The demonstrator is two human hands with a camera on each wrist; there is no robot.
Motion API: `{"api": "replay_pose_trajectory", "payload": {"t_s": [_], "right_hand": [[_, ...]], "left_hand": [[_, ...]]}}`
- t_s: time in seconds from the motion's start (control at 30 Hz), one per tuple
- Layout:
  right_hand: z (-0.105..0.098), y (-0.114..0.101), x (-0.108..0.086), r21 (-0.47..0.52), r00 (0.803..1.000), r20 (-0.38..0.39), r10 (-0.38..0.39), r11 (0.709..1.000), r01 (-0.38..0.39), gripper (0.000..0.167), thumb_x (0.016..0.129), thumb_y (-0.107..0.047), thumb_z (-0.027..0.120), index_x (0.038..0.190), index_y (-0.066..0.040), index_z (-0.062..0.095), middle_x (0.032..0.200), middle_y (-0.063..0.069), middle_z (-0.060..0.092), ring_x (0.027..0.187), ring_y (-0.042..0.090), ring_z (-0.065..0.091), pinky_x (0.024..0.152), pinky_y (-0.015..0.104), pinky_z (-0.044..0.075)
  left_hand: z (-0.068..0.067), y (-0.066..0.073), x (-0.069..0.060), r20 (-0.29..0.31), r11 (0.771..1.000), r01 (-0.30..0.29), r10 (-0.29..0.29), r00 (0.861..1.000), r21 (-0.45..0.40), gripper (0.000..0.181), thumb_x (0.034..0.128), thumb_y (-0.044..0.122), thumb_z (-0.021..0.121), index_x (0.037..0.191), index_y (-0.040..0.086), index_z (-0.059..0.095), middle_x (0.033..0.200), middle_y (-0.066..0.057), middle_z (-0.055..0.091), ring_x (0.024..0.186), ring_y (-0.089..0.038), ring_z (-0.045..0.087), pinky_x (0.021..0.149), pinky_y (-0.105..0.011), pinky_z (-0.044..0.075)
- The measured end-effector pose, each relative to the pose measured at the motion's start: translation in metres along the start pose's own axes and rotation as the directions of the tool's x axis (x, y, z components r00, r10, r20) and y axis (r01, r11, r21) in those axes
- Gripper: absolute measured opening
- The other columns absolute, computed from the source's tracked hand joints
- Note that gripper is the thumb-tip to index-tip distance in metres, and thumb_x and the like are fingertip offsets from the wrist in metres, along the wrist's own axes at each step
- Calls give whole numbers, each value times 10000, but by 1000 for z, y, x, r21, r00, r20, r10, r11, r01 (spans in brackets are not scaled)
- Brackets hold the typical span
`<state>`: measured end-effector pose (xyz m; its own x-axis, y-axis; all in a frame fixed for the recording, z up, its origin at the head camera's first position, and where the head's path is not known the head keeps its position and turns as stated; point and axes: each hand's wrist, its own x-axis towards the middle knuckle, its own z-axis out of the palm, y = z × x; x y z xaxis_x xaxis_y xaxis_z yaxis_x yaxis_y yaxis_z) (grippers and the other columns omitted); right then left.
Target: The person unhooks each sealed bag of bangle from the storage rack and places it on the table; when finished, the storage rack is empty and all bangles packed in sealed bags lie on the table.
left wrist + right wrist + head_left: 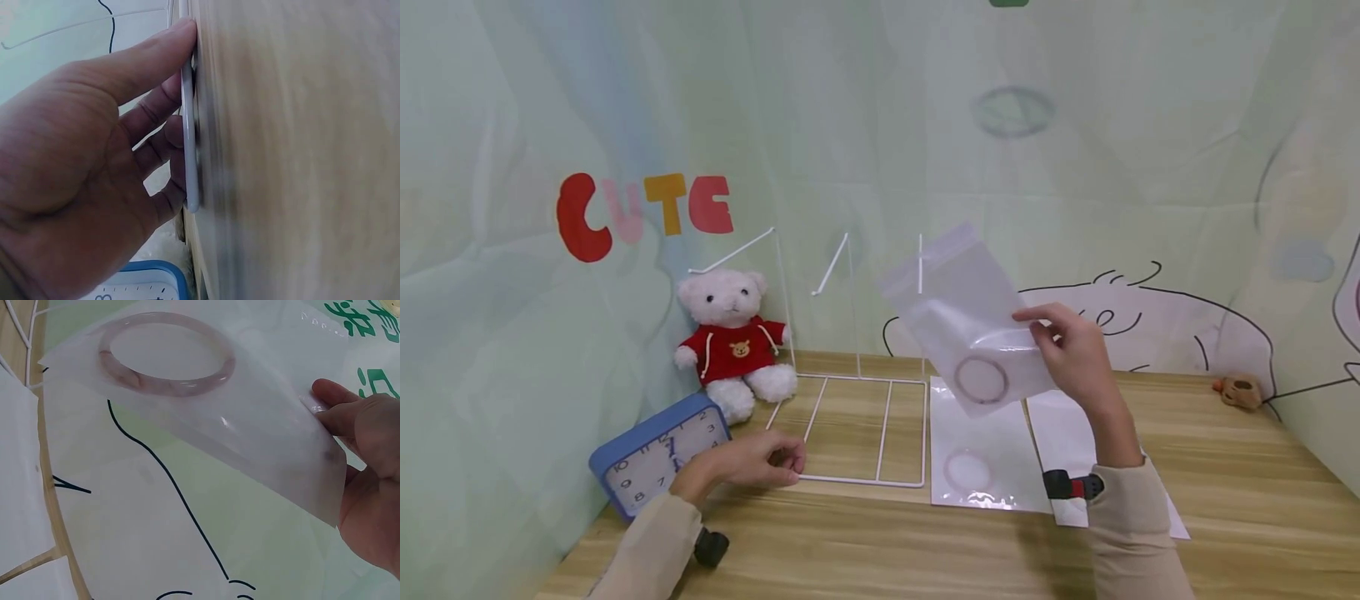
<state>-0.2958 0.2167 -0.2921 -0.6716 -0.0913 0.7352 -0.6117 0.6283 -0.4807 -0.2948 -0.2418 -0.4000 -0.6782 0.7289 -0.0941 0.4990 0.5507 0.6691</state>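
Note:
A clear zip bag hangs tilted in the air, and my right hand pinches its edge between thumb and fingers. Inside lies a pinkish, marbled bangle, low in the bag. My left hand is at the near left corner of a white wire rack. Seen from the left wrist, thumb and fingertips hold the rack's white rod just above the wood. The rack has thin upright wires with slanted arms at the top.
On the table, a second clear bag with a ring shape and a white packet lie right of the rack. Left stand a white teddy bear in red and a blue clock. A small brown figure sits far right.

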Motion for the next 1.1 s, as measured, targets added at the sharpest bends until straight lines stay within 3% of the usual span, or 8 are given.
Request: {"api": "replay_pose_trajectory", "payload": {"t_s": [0.13,0.73,1.1], "right_hand": [[-6,-3,-1,14,999,37,20,1000,-20,240,936,81,609,1080,-54,745,1111,145,703,645,235,609,555,253,490],[-26,-12,-4,118,998,63,-26,993,18,238,927,89,625,1056,-57,762,1070,126,719,617,119,616,584,178,481],[-40,-18,-6,146,989,148,-2,989,-20,212,948,57,613,1062,-56,750,1060,168,706,606,124,626,541,252,506]], "left_hand": [[0,1,0,-5,1000,2,-2,1000,-8,49,941,100,687,962,69,654,824,51,558,766,-94,509,681,-245,418],[1,-1,0,1,1000,6,-6,1000,19,38,944,110,685,947,97,648,806,78,553,756,-69,517,686,-238,423],[1,-1,0,4,1000,-8,7,1000,23,61,946,119,690,957,75,648,812,86,551,761,-64,516,686,-239,427]]}}
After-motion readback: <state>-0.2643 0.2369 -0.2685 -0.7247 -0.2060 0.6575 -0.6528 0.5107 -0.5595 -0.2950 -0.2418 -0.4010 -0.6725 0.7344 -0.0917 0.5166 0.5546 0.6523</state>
